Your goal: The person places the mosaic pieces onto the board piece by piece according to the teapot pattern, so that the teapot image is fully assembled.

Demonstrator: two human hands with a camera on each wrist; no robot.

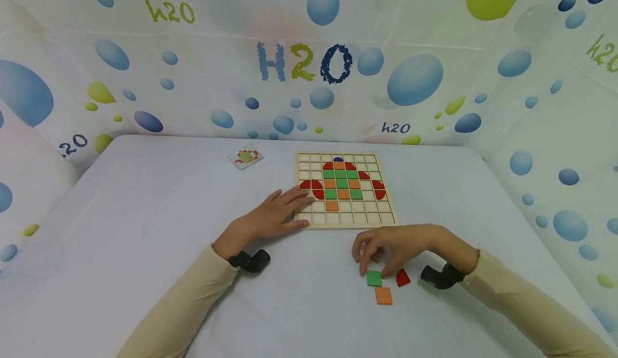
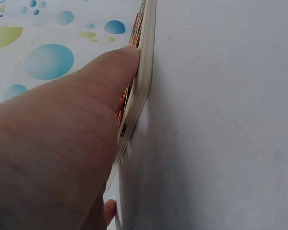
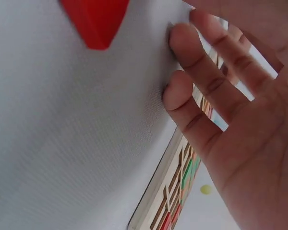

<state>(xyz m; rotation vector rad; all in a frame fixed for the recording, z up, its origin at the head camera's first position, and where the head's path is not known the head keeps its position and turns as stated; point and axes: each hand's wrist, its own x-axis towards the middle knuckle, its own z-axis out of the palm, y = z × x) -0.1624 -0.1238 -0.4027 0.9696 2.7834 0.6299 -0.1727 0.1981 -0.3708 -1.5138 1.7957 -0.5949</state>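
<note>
A wooden grid board lies on the table, partly filled with red, green, orange and blue pieces. My left hand rests over its left edge with fingers extended. In the left wrist view the thumb presses along the board's side. Nearer the front, my right hand pinches a green square tile between thumb and index finger; the tile lies flat. The right wrist view hides that tile but shows the other fingers loosely bent. Beside the thumb is a red quarter-round piece.
An orange square tile lies in front of the green one. A small pattern card sits behind and left of the board. The white table meets a printed backdrop at the back. A black wrist camera sits on the right wrist.
</note>
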